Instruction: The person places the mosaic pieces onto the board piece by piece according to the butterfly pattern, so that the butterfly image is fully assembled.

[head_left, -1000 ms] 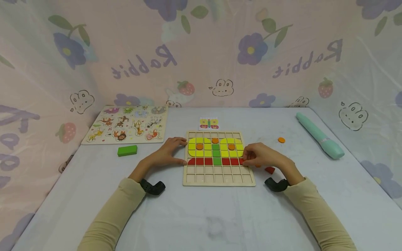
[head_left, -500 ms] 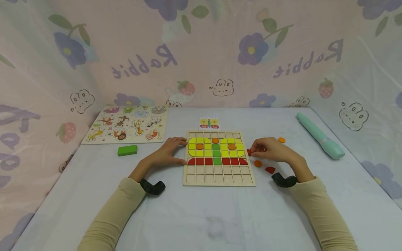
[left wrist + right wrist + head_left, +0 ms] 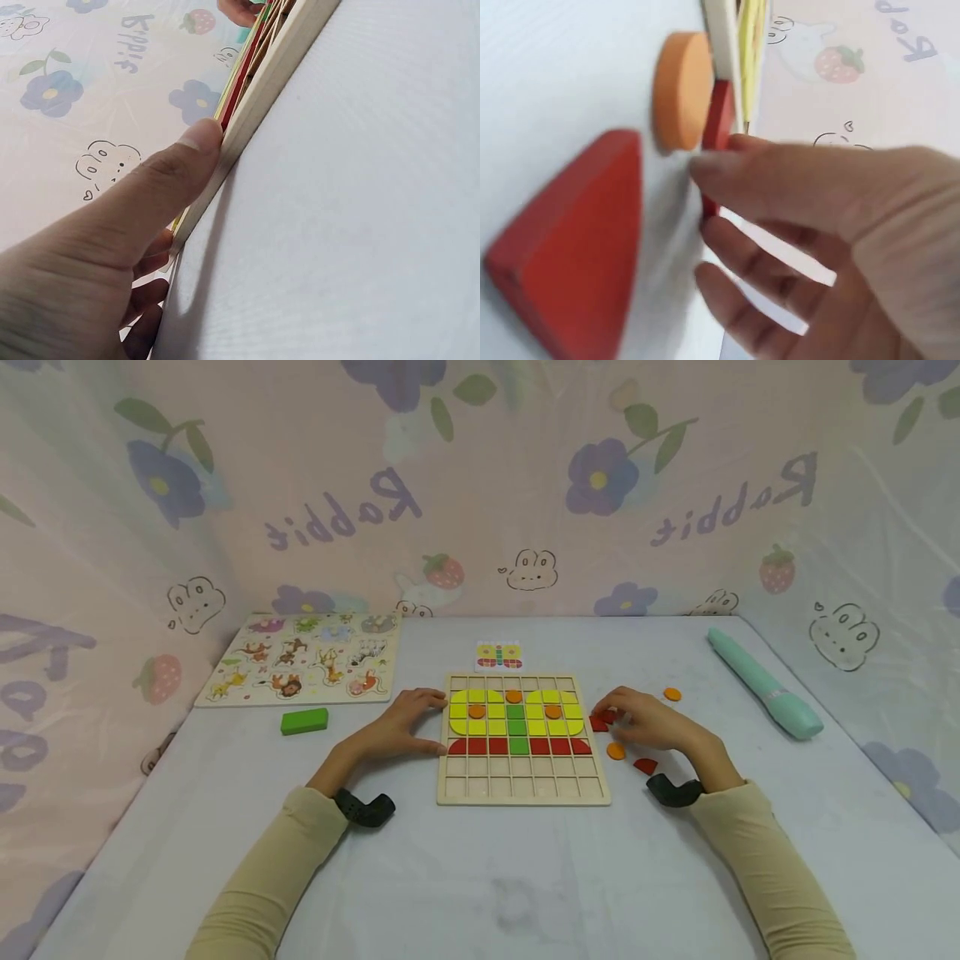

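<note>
A wooden grid board (image 3: 522, 787) lies mid-table. Its cells hold yellow tiles, a green column, orange discs and a row of red tiles. My left hand (image 3: 395, 728) rests against the board's left edge, thumb and fingers spread; in the left wrist view the thumb tip (image 3: 204, 137) touches the rim. Beside the right edge, my right hand (image 3: 648, 720) reaches over two loose red tiles (image 3: 598, 724) with its thumb and fingers apart. In the right wrist view a red tile (image 3: 720, 112) shows partly behind the thumb. An orange disc (image 3: 616, 751) and a red quarter-round tile (image 3: 645, 767) lie nearer me.
Behind the board lies a small butterfly pattern card (image 3: 498, 656). An animal puzzle board (image 3: 300, 660) and a green block (image 3: 304, 721) are at the left. Farther right are another orange disc (image 3: 672, 694) and a folded mint-green umbrella-like object (image 3: 763, 685).
My right hand has left the red tile at the row's right end and moved outward to the loose red tiles, where a second one now shows. The left hand stays put.
</note>
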`<state>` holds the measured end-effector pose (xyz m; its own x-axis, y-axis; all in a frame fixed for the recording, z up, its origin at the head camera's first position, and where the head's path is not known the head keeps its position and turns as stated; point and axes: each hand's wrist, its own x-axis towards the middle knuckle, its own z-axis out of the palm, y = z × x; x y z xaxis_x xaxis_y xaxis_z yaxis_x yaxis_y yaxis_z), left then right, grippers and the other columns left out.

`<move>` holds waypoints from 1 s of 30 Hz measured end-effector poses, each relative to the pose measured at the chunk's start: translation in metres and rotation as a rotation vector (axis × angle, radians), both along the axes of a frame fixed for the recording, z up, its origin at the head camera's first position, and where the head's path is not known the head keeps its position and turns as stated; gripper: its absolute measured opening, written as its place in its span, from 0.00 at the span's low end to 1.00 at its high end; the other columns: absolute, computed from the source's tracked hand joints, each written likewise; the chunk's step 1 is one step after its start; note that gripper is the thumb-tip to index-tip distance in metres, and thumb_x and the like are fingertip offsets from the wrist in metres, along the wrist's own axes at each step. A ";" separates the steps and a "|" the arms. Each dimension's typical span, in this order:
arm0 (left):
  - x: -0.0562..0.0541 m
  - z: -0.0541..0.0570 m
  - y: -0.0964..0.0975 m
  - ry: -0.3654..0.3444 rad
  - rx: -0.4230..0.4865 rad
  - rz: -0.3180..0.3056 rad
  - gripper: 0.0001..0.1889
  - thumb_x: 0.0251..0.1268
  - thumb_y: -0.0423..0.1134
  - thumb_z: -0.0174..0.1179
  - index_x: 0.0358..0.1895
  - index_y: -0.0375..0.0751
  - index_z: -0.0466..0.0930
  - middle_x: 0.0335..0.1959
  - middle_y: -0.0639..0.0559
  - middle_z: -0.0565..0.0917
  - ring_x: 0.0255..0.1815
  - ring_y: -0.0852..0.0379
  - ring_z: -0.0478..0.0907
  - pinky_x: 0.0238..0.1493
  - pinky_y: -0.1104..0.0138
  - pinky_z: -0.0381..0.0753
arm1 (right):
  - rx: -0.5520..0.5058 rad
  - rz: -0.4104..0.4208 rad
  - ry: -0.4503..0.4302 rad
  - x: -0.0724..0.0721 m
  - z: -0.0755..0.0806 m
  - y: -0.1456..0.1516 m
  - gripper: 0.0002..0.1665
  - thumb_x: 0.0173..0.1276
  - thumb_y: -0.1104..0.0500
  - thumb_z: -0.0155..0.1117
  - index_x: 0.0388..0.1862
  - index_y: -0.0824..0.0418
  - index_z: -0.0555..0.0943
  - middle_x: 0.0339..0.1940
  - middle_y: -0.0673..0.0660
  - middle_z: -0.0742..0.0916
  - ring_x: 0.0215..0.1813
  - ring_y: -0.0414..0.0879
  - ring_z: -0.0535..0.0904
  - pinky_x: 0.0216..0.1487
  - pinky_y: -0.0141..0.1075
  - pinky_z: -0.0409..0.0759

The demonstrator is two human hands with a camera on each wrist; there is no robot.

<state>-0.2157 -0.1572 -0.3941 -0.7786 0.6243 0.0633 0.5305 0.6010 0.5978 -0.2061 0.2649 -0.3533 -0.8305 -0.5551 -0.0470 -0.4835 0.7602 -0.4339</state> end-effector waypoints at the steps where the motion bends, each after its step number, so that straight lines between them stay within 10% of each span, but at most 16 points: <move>1: 0.000 0.000 0.000 0.000 -0.003 0.002 0.40 0.50 0.58 0.67 0.65 0.43 0.65 0.69 0.50 0.61 0.71 0.50 0.51 0.70 0.53 0.51 | 0.006 -0.009 0.010 0.000 -0.001 0.000 0.17 0.59 0.70 0.61 0.48 0.64 0.78 0.46 0.58 0.79 0.44 0.51 0.74 0.48 0.47 0.76; 10: -0.002 -0.002 -0.001 0.012 0.004 -0.003 0.40 0.49 0.57 0.67 0.64 0.43 0.65 0.69 0.50 0.61 0.70 0.50 0.51 0.70 0.53 0.51 | 0.078 -0.209 -0.013 0.002 0.006 0.003 0.15 0.61 0.54 0.66 0.42 0.63 0.78 0.28 0.53 0.79 0.29 0.45 0.72 0.29 0.35 0.71; 19: -0.001 -0.002 0.000 0.020 0.011 -0.009 0.41 0.49 0.57 0.68 0.64 0.41 0.66 0.68 0.48 0.61 0.70 0.48 0.52 0.69 0.51 0.52 | -0.031 -0.012 -0.046 0.001 0.004 0.012 0.17 0.60 0.73 0.60 0.48 0.63 0.78 0.45 0.58 0.79 0.43 0.50 0.73 0.46 0.44 0.76; 30: -0.001 -0.001 0.000 0.021 0.010 -0.010 0.40 0.49 0.58 0.67 0.64 0.41 0.66 0.68 0.49 0.61 0.70 0.48 0.51 0.69 0.52 0.52 | -0.001 -0.089 -0.046 -0.002 0.001 0.014 0.15 0.59 0.63 0.67 0.45 0.64 0.78 0.40 0.57 0.78 0.39 0.49 0.70 0.40 0.38 0.73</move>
